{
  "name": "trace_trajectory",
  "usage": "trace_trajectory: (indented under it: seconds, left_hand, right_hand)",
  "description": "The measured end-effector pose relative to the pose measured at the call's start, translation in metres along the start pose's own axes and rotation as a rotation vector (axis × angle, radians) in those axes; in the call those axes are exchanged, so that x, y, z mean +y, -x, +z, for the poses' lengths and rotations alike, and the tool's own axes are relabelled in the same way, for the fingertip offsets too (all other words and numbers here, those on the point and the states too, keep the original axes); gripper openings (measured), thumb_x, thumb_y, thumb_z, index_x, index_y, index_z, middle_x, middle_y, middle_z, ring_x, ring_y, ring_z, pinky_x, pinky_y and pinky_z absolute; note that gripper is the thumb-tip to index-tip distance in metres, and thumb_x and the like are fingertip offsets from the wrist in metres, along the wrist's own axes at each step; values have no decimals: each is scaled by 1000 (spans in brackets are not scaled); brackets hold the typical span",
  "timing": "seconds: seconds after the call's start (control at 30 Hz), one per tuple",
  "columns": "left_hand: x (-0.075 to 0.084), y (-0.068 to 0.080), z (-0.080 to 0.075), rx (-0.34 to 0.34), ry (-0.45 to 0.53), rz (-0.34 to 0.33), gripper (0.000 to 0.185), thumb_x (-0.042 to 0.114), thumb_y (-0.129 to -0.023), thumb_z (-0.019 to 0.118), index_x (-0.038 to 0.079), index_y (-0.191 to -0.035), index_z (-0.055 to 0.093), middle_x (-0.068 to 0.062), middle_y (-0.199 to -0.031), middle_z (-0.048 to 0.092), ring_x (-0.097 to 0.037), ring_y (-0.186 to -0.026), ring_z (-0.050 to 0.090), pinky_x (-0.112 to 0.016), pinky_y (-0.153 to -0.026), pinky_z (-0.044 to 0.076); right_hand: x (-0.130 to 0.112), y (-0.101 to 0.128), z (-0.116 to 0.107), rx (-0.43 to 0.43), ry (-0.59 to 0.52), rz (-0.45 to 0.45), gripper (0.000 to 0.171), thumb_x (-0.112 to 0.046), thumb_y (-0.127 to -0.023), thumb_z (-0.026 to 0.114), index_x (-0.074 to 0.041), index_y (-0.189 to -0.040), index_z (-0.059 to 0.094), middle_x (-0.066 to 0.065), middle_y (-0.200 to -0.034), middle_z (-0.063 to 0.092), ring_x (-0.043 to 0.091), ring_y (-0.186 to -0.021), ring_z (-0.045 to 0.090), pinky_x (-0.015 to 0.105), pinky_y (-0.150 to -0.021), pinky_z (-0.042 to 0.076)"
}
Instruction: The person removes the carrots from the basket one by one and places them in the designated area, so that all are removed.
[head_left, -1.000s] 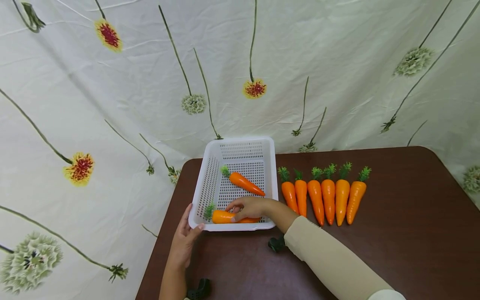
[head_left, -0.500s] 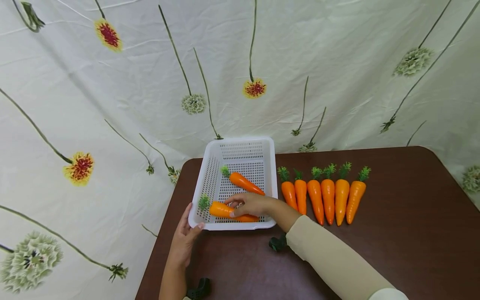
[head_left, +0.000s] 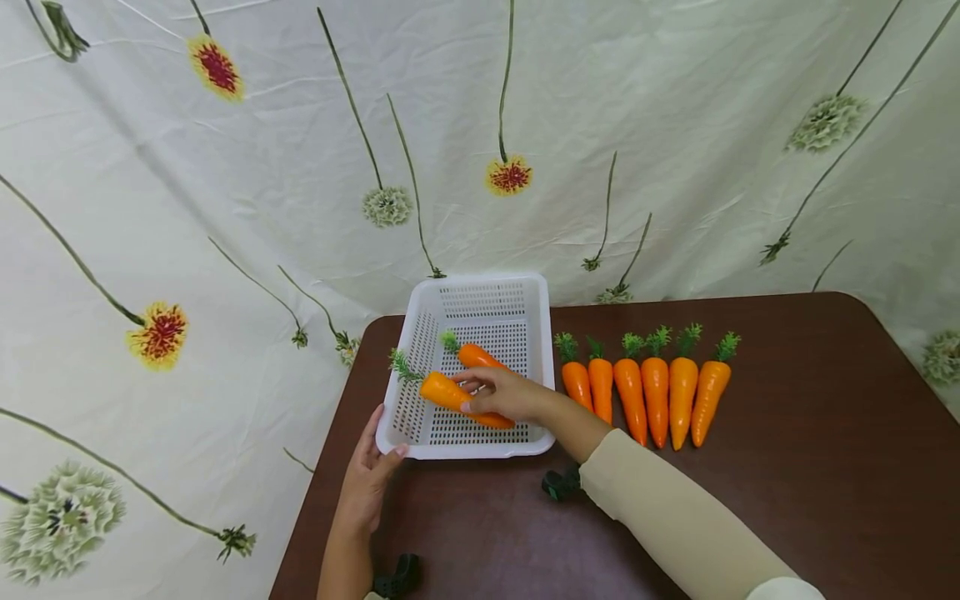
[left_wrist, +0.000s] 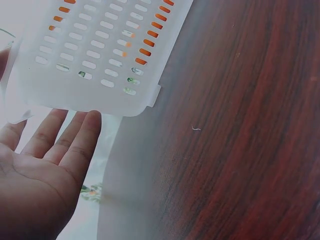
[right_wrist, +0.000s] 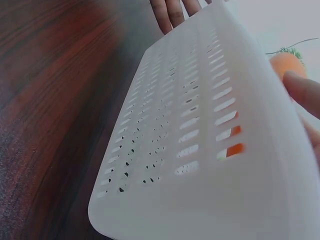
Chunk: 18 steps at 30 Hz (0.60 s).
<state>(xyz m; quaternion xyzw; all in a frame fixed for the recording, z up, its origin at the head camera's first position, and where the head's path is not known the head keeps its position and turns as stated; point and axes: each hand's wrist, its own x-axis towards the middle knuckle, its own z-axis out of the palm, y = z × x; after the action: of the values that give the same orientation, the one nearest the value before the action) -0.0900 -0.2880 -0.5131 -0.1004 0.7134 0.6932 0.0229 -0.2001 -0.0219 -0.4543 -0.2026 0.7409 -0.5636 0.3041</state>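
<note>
A white perforated basket (head_left: 537, 293) stands on the dark wooden table (head_left: 787, 467). My right hand (head_left: 501, 393) grips an orange toy carrot (head_left: 448, 392) with a green top, lifted above the basket's floor and tilted, green end up to the left. A second carrot (head_left: 476, 355) lies in the basket behind it. My left hand (head_left: 369, 477) rests open against the basket's near left corner, thumb on the rim. The left wrist view shows the open palm (left_wrist: 35, 175) beside the basket wall (left_wrist: 95, 55). The right wrist view shows the basket wall (right_wrist: 200, 165) and the carrot's top (right_wrist: 286, 61).
Several toy carrots (head_left: 652, 387) lie in a row on the table right of the basket, green tops pointing away from me. A floral cloth (head_left: 225, 167) hangs behind and to the left. The table's left edge runs just beside the basket.
My right hand has lifted the carrot from the basket's near edge, up and away from me, its green end rising to the left. The left hand has stayed put.
</note>
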Motion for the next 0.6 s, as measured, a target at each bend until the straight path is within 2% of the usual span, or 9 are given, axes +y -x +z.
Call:
trace_trajectory:
  seconds: [0.2,0.43,0.6]
  left_hand:
    - [2,1,0,-11,17,7,81,7,-99,63,30,-163,19,-9,-162,37,-9,-127,57,-12,-97,48]
    - [1,1,0,-4,17,23,80,6,-98,63,33,-161,23,-12,-161,37,-10,-127,58,-12,-96,49]
    - [0,1,0,-8,20,18,81,7,-98,63,32,-162,21,-11,-161,37,-8,-127,58,-13,-96,49]
  right_hand:
    - [-2,7,0,47,-5,-8,50,-26,-95,71,-26,-142,57,6,-135,61,21,-116,62,43,-105,50]
    - [-4,15,1,100,-28,-18,52,-27,-94,72,-29,-144,55,5,-133,62,21,-114,63,39,-99,54]
    - [-3,22,0,150,-49,-45,56,-26,-94,72,-24,-147,52,8,-134,62,21,-114,62,37,-96,55]
